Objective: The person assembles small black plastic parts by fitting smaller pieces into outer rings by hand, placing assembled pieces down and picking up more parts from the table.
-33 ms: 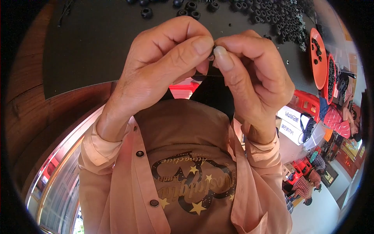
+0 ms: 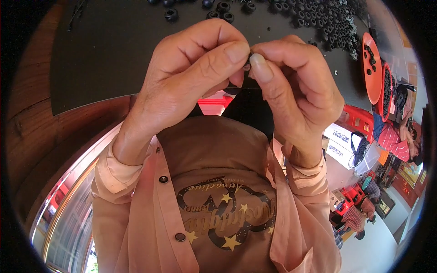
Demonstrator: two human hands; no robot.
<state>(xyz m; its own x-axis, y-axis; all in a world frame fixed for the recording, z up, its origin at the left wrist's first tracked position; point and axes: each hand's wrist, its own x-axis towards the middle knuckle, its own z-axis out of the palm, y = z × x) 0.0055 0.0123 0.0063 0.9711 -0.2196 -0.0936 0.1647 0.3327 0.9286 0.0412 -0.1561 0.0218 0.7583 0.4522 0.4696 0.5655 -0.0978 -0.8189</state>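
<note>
My left hand (image 2: 195, 68) and my right hand (image 2: 298, 86) meet fingertip to fingertip above the near edge of the black table (image 2: 109, 68). Thumbs and forefingers of both are pinched on a small dark piece (image 2: 247, 65), mostly hidden by the fingers. Its exact kind is too small to make out. Below the left fingers, part of a round black object (image 2: 232, 90) shows at the table edge. Beyond the hands lie several round black ring-like parts with hollow centres (image 2: 223, 7), nearest to the left knuckles.
A dense group of black ring parts (image 2: 325, 27) spreads over the far right, with small grey metal pieces (image 2: 353, 38) along its edge. An orange-red plate (image 2: 372, 86) holds a few black parts; a red basin (image 2: 386, 73) beside it holds many. Several people sit at the right.
</note>
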